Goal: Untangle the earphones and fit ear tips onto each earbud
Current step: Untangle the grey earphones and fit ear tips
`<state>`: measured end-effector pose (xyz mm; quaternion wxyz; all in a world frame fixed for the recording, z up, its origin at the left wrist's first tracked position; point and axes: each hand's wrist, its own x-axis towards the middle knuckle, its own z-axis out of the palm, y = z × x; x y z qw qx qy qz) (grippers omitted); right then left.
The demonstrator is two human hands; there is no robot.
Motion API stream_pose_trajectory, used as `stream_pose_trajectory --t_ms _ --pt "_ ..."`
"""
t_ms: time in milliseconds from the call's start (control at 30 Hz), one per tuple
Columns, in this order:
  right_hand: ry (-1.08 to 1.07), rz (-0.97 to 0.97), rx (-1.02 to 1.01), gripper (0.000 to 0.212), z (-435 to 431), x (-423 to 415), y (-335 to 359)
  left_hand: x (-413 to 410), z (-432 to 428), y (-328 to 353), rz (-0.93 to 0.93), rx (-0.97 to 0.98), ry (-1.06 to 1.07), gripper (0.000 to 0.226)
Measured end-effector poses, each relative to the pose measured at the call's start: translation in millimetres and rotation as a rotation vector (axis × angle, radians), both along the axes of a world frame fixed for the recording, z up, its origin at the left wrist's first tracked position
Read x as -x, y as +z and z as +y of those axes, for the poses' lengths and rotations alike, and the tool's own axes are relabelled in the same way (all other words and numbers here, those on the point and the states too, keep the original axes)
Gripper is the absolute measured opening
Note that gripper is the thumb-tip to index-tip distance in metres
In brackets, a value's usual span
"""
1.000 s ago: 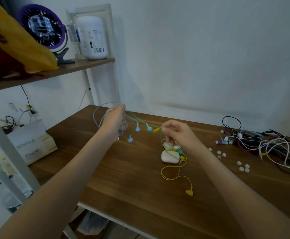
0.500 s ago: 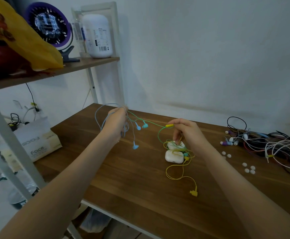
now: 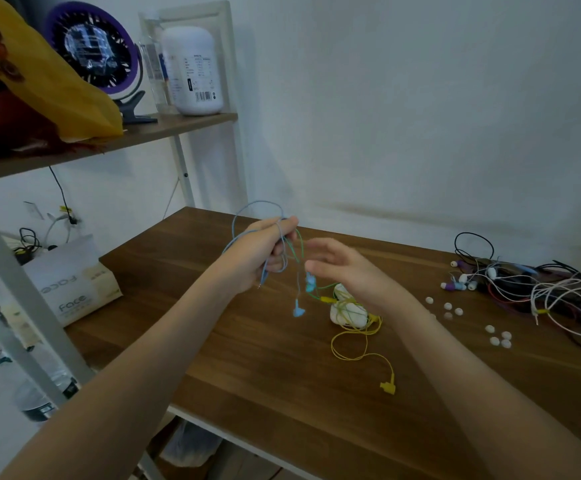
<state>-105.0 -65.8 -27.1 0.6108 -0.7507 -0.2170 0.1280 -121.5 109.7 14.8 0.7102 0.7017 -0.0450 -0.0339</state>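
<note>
Up and left of the white case (image 3: 348, 315), the left hand (image 3: 259, 256) grips the bunched blue earphones (image 3: 247, 218), fingers curled round the cord. One blue earbud (image 3: 297, 310) dangles just left of the case. Half a second ago the right hand pinched the green cord out taut. Now the right hand (image 3: 346, 268) has let go and hovers just above the case, fingers straight and apart, holding nothing. The green cord (image 3: 302, 249) droops slack toward the case, so the untangling looks unfinished. The yellow earphones (image 3: 388, 388) lie over and in front of the case. Loose ear tips (image 3: 495, 340) wait well to its right.
</note>
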Motion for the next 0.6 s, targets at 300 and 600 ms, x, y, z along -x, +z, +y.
stream_pose_trajectory --t_ms 300,600 --pt "-0.056 -0.055 -0.051 0.023 0 0 2 0 12 -1 -0.053 -0.152 0.006 0.028" --pt "-0.344 0.062 -0.411 0.025 -10 -13 0 1 22 -13 -0.008 -0.347 -0.010 0.016"
